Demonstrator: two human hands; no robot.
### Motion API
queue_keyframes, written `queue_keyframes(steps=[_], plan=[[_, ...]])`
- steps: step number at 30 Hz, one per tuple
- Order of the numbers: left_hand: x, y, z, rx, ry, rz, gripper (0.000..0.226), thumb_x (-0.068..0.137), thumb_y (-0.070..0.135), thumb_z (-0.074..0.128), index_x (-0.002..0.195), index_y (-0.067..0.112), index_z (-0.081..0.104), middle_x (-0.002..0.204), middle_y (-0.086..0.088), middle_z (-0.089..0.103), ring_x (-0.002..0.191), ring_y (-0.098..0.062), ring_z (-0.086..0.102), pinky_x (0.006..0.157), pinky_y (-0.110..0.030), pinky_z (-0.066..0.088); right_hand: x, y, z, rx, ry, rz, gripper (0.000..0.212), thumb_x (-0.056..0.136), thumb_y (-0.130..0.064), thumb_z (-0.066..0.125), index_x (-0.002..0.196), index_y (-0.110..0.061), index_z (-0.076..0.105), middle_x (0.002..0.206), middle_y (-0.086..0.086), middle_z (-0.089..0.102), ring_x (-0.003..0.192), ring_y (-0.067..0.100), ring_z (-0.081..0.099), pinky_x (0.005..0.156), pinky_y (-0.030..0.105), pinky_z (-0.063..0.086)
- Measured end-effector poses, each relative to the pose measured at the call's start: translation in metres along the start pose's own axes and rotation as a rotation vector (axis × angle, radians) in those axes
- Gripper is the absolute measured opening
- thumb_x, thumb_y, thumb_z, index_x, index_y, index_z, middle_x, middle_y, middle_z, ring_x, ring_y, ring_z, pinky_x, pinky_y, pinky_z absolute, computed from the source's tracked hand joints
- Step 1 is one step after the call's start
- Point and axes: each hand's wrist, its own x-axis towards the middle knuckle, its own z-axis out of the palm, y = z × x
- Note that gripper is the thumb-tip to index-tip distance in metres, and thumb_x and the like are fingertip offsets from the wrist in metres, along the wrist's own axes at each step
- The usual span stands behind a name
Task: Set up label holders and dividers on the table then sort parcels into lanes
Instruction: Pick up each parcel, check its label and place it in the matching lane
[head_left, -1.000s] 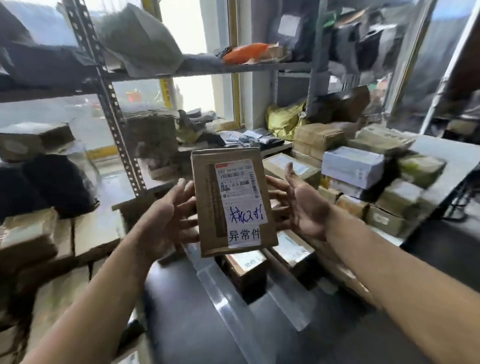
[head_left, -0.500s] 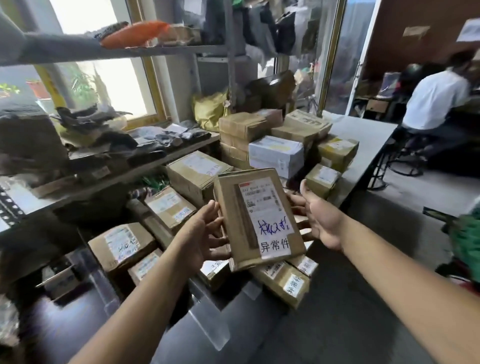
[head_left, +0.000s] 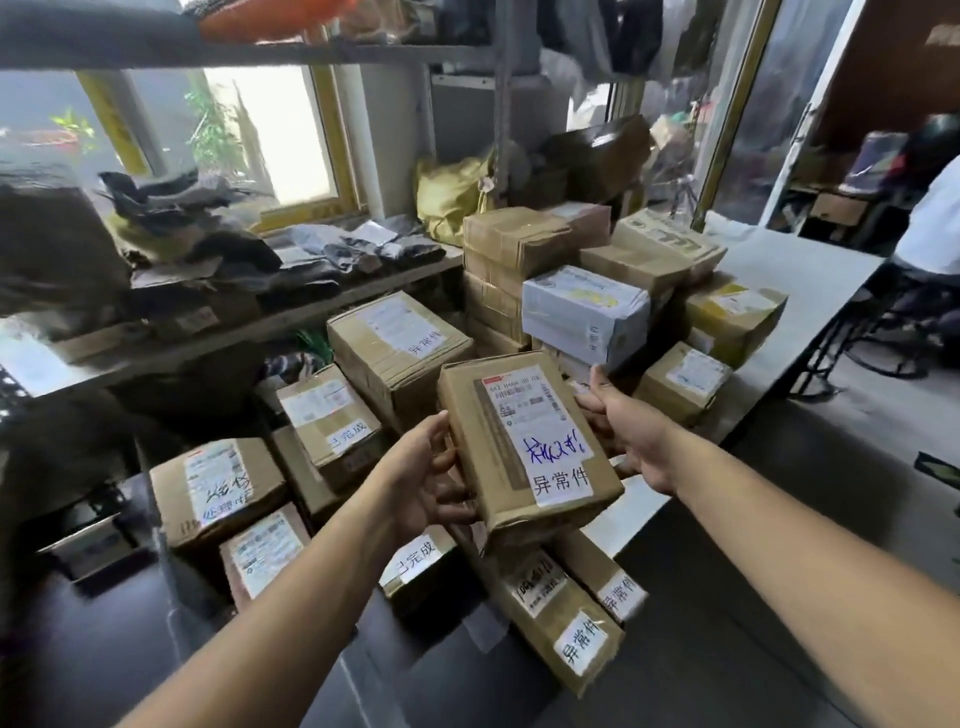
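The sorting step is in hand: a brown parcel (head_left: 524, 441) labelled 异常件 is held above the tabletop (head_left: 810, 275), in the middle of the view. Its two sides are gripped by the fingers of the left hand (head_left: 421, 478) and the right hand (head_left: 628, 436). Boxes (head_left: 566, 613) with the same label lie at 6 o'clock from it, so it should probably be lowered beside them

White sticker on the raised parcel (head_left: 524, 452) reads 异常件, the blue scrawl above it illegible; 异常件 again on the big box (head_left: 400, 358) behind, the long box (head_left: 561, 618) near right and its slim neighbour (head_left: 608, 577); 已完成 on the left box (head_left: 332, 421) and the near box (head_left: 415, 566).
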Motion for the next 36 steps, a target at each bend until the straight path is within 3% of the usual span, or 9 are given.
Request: queue_keyframes(steps=[2,5,7,13,17,20,24,28,36], plan=[[0.01,0.001,0.009,-0.008,0.047,0.025,0.039,0.102,0.049,0.037,0.128,0.029,0.059,0.122,-0.001,0.068,0.098,-0.034,0.07,0.067,-0.045,0.057,0.024,-0.01,-0.009,-0.04,-0.043,0.003,0.077,0.085,-0.084,0.022,0.134,-0.038,0.06,0.126,0.0,0.067,0.119,0.029,0.059,0.105,0.058,0.042],[0.019,0.002,0.017,-0.032,0.144,0.044,0.034,0.103,0.049,0.036,0.113,0.03,0.063,0.107,0.002,0.071,0.093,-0.032,0.07,0.068,-0.045,0.056,0.052,-0.021,-0.017,-0.068,-0.144,0.006,0.063,0.089,-0.081,0.023,0.109,-0.041,0.068,0.12,0.002,0.069,0.113,0.031,0.062,0.102,0.055,0.047],[0.02,0.001,0.02,-0.053,0.199,0.043,0.038,0.102,0.05,0.037,0.123,0.029,0.061,0.106,-0.001,0.073,0.096,-0.035,0.07,0.068,-0.047,0.058,0.067,-0.025,-0.019,-0.089,-0.197,0.005,0.057,0.092,-0.077,0.023,0.099,-0.041,0.067,0.113,0.001,0.068,0.11,0.031,0.061,0.103,0.053,0.046],[0.018,0.001,0.03,-0.065,0.309,0.045,0.048,0.101,0.048,0.041,0.139,0.022,0.053,0.122,-0.014,0.066,0.093,-0.036,0.071,0.061,-0.045,0.06,0.095,-0.034,-0.017,-0.147,-0.326,-0.041,0.062,0.093,-0.077,0.02,0.104,-0.039,0.068,0.117,0.001,0.068,0.107,0.025,0.061,0.094,0.044,0.046],[0.021,-0.005,0.033,-0.086,0.351,0.044,0.044,0.103,0.044,0.039,0.139,0.022,0.051,0.111,-0.01,0.065,0.09,-0.038,0.07,0.064,-0.045,0.061,0.11,-0.027,-0.018,-0.123,-0.364,-0.051,0.068,0.094,-0.076,0.022,0.127,-0.033,0.064,0.116,0.002,0.068,0.105,0.02,0.061,0.084,0.039,0.046],[0.021,-0.005,0.035,-0.075,0.37,0.048,0.044,0.102,0.043,0.04,0.138,0.022,0.051,0.111,-0.01,0.065,0.097,-0.041,0.069,0.07,-0.046,0.061,0.115,-0.026,-0.019,-0.118,-0.39,-0.038,0.068,0.094,-0.075,0.022,0.125,-0.033,0.065,0.112,0.001,0.07,0.102,0.02,0.062,0.074,0.035,0.045],[0.022,-0.006,0.035,-0.043,0.414,0.059,0.038,0.103,0.04,0.04,0.134,0.021,0.053,0.118,-0.014,0.063,0.099,-0.043,0.07,0.077,-0.048,0.06,0.116,-0.026,-0.02,-0.147,-0.412,-0.035,0.058,0.097,-0.072,0.021,0.108,-0.036,0.066,0.117,0.002,0.07,0.11,0.025,0.062,0.091,0.041,0.048],[0.022,-0.008,0.037,-0.035,0.44,0.071,0.034,0.103,0.039,0.043,0.128,0.021,0.056,0.116,-0.013,0.068,0.09,-0.036,0.072,0.075,-0.047,0.059,0.114,-0.027,-0.024,-0.153,-0.413,-0.006,0.056,0.098,-0.069,0.023,0.104,-0.034,0.067,0.114,0.004,0.069,0.108,0.027,0.062,0.093,0.044,0.048],[0.023,-0.011,0.042,-0.016,0.471,0.105,0.03,0.101,0.037,0.048,0.12,0.02,0.064,0.115,-0.011,0.07,0.096,-0.033,0.068,0.071,-0.042,0.059,0.105,-0.027,-0.028,-0.187,-0.438,-0.021,0.046,0.102,-0.062,0.025,0.099,-0.037,0.063,0.104,-0.001,0.069,0.102,0.025,0.062,0.096,0.046,0.048]])
